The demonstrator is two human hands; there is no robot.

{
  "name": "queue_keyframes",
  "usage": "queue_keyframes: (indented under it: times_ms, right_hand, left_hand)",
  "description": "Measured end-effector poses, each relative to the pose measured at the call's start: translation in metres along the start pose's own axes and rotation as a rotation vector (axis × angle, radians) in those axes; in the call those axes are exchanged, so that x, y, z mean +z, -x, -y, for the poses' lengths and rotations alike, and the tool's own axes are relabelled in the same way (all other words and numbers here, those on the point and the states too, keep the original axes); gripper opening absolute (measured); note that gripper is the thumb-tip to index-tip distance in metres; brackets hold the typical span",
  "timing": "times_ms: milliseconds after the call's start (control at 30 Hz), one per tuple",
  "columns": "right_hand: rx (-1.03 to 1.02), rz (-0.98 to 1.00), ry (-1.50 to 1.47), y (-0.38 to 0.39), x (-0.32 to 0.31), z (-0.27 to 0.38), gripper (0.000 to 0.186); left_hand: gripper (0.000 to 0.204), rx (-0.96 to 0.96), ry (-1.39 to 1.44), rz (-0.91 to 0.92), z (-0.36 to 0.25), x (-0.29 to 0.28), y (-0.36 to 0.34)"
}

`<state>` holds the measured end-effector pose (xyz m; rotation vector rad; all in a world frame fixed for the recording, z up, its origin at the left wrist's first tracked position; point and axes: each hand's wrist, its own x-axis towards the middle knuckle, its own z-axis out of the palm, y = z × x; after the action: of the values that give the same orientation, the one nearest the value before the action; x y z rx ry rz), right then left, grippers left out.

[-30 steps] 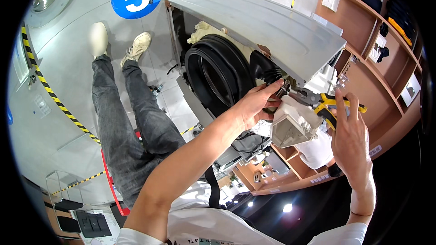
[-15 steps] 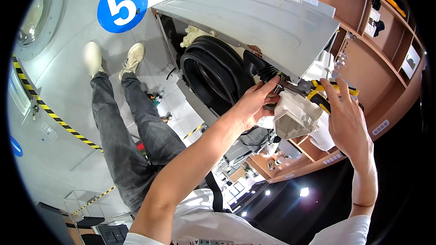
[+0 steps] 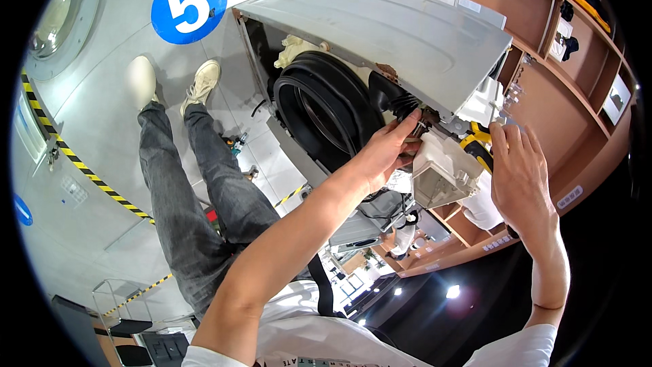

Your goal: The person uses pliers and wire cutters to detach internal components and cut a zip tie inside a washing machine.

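Observation:
An opened grey washing machine [image 3: 380, 17] exposes its round black rubber door gasket [image 3: 285, 112]. My left hand [image 3: 387, 153] is closed at the end of a black corrugated hose [image 3: 401, 102], beside a white plastic housing [image 3: 438, 170]. Its thumb and fingers pinch a small part there that I cannot make out. Fingers of my right hand [image 3: 519, 170] curl round the handles of yellow and black pliers [image 3: 477, 153]. The pliers' jaws point toward my left fingertips, and their tips are hard to see among the parts.
Behind my right hand stands a brown shelf unit [image 3: 557, 115] with items on it. Tools [image 3: 238, 144] lie on the tiled floor near my legs. A round blue floor sign [image 3: 189, 7] and yellow-black tape [image 3: 88, 170] mark the floor. Another person [image 3: 404, 238] is in the background.
My right hand has shifted its grip on the pliers; its fingers are now less spread over the handles. The left hand stays at the hose end. The whole view has shifted slightly.

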<state>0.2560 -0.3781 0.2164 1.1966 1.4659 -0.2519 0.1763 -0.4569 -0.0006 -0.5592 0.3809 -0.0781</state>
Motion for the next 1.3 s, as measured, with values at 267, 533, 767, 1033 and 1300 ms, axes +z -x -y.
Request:
queue_keyframes:
  times_ms: [267,533,767,1033,1300]
  right_hand:
    - [0.129,0.194,-0.214,-0.004,0.002,0.003,0.055]
    - [0.050,0.024,-0.045,0.009,0.003,0.019,0.048]
    - [0.018,0.014,0.101,0.014,-0.001,0.029,0.043]
    - [0.052,-0.003,0.008,0.011,0.005,0.027,0.048]
    - [0.015,0.029,0.140,-0.004,-0.004,0.008,0.058]
  left_hand:
    - [0.049,0.031,0.092,0.155,-0.013,-0.015,-0.010]
    - [0.056,0.110,-0.135,-0.041,-0.016,-0.013,-0.013]
    - [0.059,0.116,-0.285,-0.140,-0.021,-0.007,-0.011]
    - [0.044,0.075,0.116,0.097,-0.013,-0.018,-0.012]
    - [0.042,0.160,0.079,0.313,0.000,-0.026,-0.014]
